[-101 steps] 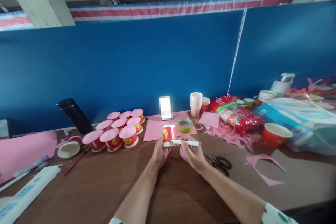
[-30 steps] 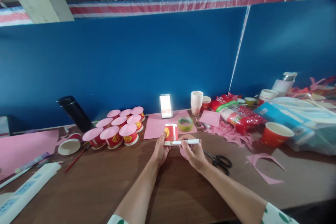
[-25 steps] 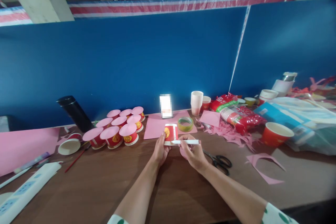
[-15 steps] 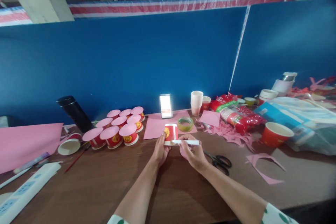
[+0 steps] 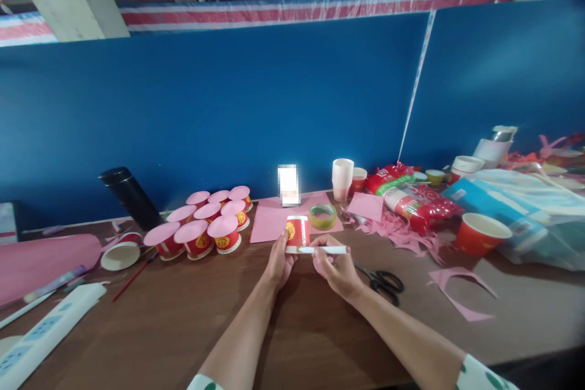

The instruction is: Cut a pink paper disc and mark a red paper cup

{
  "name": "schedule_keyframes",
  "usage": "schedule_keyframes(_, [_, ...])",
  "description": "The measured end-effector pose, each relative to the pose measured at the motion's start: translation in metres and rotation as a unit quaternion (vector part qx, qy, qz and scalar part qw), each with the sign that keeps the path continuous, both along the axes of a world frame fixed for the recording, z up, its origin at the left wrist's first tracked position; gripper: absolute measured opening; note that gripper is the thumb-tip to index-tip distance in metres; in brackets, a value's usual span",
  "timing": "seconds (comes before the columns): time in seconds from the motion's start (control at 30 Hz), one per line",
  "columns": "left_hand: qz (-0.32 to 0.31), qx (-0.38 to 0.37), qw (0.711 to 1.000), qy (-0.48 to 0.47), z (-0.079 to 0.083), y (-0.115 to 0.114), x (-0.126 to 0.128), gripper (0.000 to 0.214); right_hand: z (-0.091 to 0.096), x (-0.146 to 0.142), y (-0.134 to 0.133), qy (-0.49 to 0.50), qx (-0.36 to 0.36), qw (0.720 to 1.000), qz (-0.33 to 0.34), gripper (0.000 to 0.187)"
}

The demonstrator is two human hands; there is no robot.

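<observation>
My left hand (image 5: 280, 261) is closed round a red paper cup (image 5: 298, 233) with a gold emblem and a white stripe, its rim apparently downward. In my right hand (image 5: 337, 265) is a white marker pen (image 5: 329, 250), held nearly level, its tip at the cup's lower edge. Part of a pink paper piece (image 5: 319, 265) shows beside the right fingers. Black-handled scissors (image 5: 386, 282) lie just right of that hand, their blades partly hidden. A roll of tape (image 5: 322, 217) rests behind it on a pink sheet (image 5: 265, 223).
Several upturned cups topped with pink discs (image 5: 192, 231) stand at left, near a black flask (image 5: 130, 198) and a power strip (image 5: 50, 326). At right are pink paper scraps (image 5: 397, 233), a red cup package (image 5: 414, 198), an orange cup (image 5: 479, 237) and a plastic bag (image 5: 543, 219).
The large pink sheet at the far left has shifted left and its edge now looks curved. My hands, the cup and the pen have barely moved.
</observation>
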State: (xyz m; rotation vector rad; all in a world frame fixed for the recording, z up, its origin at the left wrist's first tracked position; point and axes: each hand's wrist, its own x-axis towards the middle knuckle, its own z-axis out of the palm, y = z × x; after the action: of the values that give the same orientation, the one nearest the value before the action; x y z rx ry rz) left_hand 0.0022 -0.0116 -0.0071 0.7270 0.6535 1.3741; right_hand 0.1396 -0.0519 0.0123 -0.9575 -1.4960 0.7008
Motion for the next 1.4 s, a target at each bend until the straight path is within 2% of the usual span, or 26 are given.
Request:
schedule_keyframes(0.17, [0.008,-0.005,1.000,-0.014,-0.0028,0.0020,-0.0020,0.034,-0.0008,0.0003,0.0020,0.029,0.013,0.999,0.012,0.014])
schedule_keyframes(0.43, [-0.013,-0.025,0.999,-0.036,-0.0061,0.0036,-0.0067,0.038,0.0016,-0.0014,0.0040,0.081,0.014,0.996,0.021,0.015])
schedule_keyframes(0.57, [0.005,-0.033,0.999,-0.028,-0.0051,0.0035,-0.0052,0.041,-0.0034,-0.0011,0.0051,0.062,0.020,0.997,0.034,0.016])
schedule_keyframes(0.7, [-0.006,-0.014,1.000,-0.013,-0.0021,0.0030,-0.0036,0.045,-0.0079,-0.0016,0.0064,0.053,0.009,0.998,0.031,0.017])
schedule_keyframes(0.97, [0.005,-0.001,1.000,-0.007,-0.0037,0.0032,-0.0033,0.039,0.0000,0.0010,0.0042,0.032,0.010,0.999,0.017,0.014])
schedule_keyframes(1.4, [-0.001,-0.005,1.000,-0.003,-0.0022,0.0022,-0.0023,0.039,-0.0044,-0.0025,0.0066,0.030,0.006,0.999,0.010,0.019])
